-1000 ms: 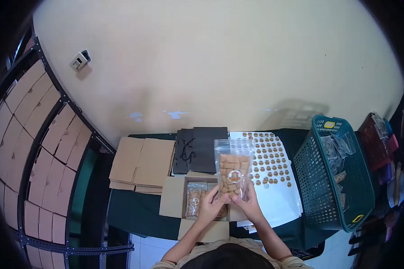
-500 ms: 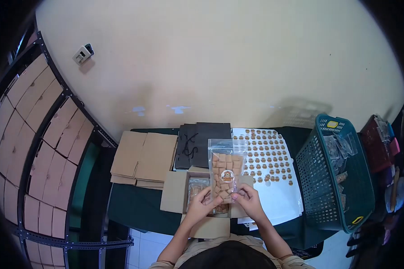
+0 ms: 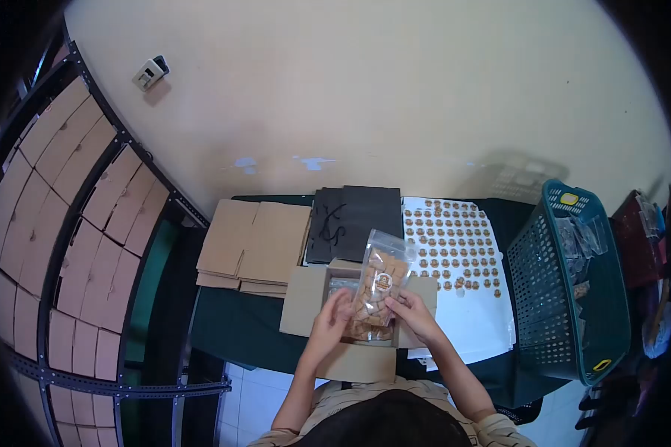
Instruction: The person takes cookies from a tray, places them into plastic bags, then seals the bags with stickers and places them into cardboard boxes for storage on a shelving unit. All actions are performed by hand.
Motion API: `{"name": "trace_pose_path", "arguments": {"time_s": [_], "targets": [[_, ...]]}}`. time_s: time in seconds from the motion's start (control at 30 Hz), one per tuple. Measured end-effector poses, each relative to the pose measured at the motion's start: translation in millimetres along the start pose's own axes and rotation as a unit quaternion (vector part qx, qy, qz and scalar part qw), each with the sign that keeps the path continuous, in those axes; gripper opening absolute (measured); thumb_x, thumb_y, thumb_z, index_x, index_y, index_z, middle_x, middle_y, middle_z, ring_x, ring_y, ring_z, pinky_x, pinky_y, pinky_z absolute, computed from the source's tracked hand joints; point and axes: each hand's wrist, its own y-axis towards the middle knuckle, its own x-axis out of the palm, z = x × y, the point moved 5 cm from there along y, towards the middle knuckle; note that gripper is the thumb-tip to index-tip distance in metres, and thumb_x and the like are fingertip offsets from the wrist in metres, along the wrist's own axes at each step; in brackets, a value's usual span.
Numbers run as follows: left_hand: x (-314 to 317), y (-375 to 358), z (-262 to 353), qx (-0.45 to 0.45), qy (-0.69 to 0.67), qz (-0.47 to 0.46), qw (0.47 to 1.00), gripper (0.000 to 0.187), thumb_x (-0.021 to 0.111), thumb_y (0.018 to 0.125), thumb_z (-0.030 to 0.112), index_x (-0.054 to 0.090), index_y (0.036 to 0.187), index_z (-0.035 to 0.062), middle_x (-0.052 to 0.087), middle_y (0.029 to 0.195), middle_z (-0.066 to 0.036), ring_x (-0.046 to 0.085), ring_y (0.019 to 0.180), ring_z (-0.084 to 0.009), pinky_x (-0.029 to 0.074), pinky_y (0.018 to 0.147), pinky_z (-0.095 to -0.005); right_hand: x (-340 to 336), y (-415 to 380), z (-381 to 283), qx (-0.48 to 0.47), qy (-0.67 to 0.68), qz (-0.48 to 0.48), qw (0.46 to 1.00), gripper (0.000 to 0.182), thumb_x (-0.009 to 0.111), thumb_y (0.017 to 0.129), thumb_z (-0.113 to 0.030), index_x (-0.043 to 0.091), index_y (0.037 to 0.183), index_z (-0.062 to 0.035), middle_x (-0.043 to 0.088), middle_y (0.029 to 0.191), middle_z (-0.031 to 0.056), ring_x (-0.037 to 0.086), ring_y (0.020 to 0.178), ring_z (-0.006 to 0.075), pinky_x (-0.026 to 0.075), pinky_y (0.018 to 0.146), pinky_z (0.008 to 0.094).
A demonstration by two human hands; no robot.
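A clear zip pouch of brown pillow-shaped snacks (image 3: 373, 298) with a round label is held above an open cardboard box (image 3: 302, 298), its top leaning to the right. My right hand (image 3: 416, 316) pinches the pouch by its lower right edge, thumb in front. My left hand (image 3: 332, 319) is closed against the lower left edge, its fingertips partly hidden. Inside the box, more bagged snacks show below and left of the held pouch. The box flaps are spread outward.
Flat brown cardboard pieces (image 3: 276, 235) lie left of black sheets (image 3: 373, 216). White sheets of round stickers (image 3: 470, 320) are on the right. A green basket (image 3: 529, 298) holding clear packets stands at the right. Shelving with stacked boxes (image 3: 89, 276) rises on the left.
The pouch has gone from nearly upright to tilted, its top swinging right. Both hands have stayed at it. The whole view has shifted slightly.
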Motion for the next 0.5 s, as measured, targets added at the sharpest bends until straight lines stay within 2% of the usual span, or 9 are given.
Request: {"name": "trace_pose_path", "arguments": {"time_s": [0.03,0.1,0.17,0.23,0.3,0.37,0.4,0.43,0.5], "targets": [[-8,-3,3,-0.002,0.002,0.003,1.0,0.044,0.051,0.09,0.02,0.038,0.127,0.001,0.05,0.118,-0.012,0.051,0.1,-0.0122,0.041,0.085,-0.0251,1,5,17,0.045,-0.003,-0.003,0.999,0.027,0.055,0.087,-0.017,0.053,0.106,0.001,0.059,0.09,0.005,0.057,0.079,0.0087,0.047,0.071,0.0228],[-36,-11,10,-0.038,0.025,0.116,0.992,0.039,0.044,0.093,0.025,0.04,0.126,0.003,0.051,0.12,-0.01,0.05,0.109,-0.0195,0.037,0.093,-0.0304,3,16,52,0.091,-0.004,-0.008,0.996,0.027,0.056,0.087,-0.019,0.053,0.105,0.0012,0.06,0.088,0.005,0.057,0.075,0.0081,0.047,0.067,0.0214],[-57,-18,10,-0.042,0.038,0.15,0.987,0.037,0.042,0.094,0.026,0.042,0.123,0.0028,0.051,0.119,-0.01,0.049,0.109,-0.0185,0.038,0.092,-0.0298,10,27,93,0.151,-0.08,-0.02,0.985,0.029,0.058,0.087,-0.023,0.053,0.101,0.0016,0.06,0.082,0.0049,0.057,0.066,0.008,0.047,0.059,0.0201],[-73,-28,11,-0.068,-0.013,0.19,0.979,0.035,0.042,0.094,0.026,0.044,0.12,0.0029,0.053,0.118,-0.009,0.051,0.105,-0.0172,0.038,0.091,-0.0292,15,43,139,0.172,-0.07,-0.014,0.982,0.029,0.059,0.086,-0.024,0.054,0.098,0.0016,0.06,0.079,0.0057,0.057,0.061,0.0091,0.047,0.054,0.0206],[-81,-37,5,-0.066,0.001,0.206,0.976,0.033,0.043,0.094,0.025,0.046,0.119,0.0027,0.055,0.115,-0.009,0.052,0.102,-0.0162,0.039,0.089,-0.0283,18,61,183,0.192,-0.062,-0.009,0.98,0.029,0.06,0.085,-0.025,0.054,0.094,0.0017,0.059,0.076,0.0065,0.057,0.056,0.0102,0.047,0.048,0.0211],[-87,-45,2,-0.065,0.022,0.226,0.972,0.033,0.044,0.093,0.024,0.046,0.118,0.0022,0.056,0.112,-0.01,0.053,0.101,-0.0165,0.04,0.088,-0.0279,14,79,208,0.156,-0.278,0.027,0.947,0.031,0.061,0.083,-0.025,0.054,0.092,0.0036,0.06,0.074,0.0105,0.059,0.054,0.0138,0.048,0.044,0.0246],[-87,-48,1,-0.065,0.023,0.232,0.97,0.033,0.046,0.093,0.023,0.046,0.118,0.0013,0.056,0.111,-0.011,0.054,0.1,-0.0167,0.04,0.088,-0.0277,22,76,196,0.145,-0.298,0.03,0.943,0.04,0.062,0.08,-0.027,0.051,0.096,0.0072,0.061,0.077,0.0202,0.063,0.06,0.0238,0.05,0.052,0.0348],[-87,-51,0,-0.064,0.025,0.232,0.97,0.033,0.046,0.093,0.023,0.046,0.118,0.0013,0.056,0.111,-0.011,0.054,0.1,-0.0167,0.04,0.088,-0.0277,29,75,186,0.143,-0.297,0.029,0.943,0.04,0.062,0.08,-0.027,0.051,0.096,0.0072,0.061,0.077,0.0202,0.063,0.06,0.0238,0.05,0.052,0.0348],[-86,-56,-5,-0.068,0.036,0.235,0.969,0.032,0.046,0.093,0.022,0.047,0.117,0.0005,0.056,0.11,-0.011,0.054,0.099,-0.0167,0.041,0.087,-0.0274,34,74,172,0.17,-0.397,0.04,0.901,0.036,0.062,0.081,-0.025,0.05,0.091,0.0075,0.06,0.065,0.0148,0.06,0.047,0.0203,0.048,0.04,0.03]]}}
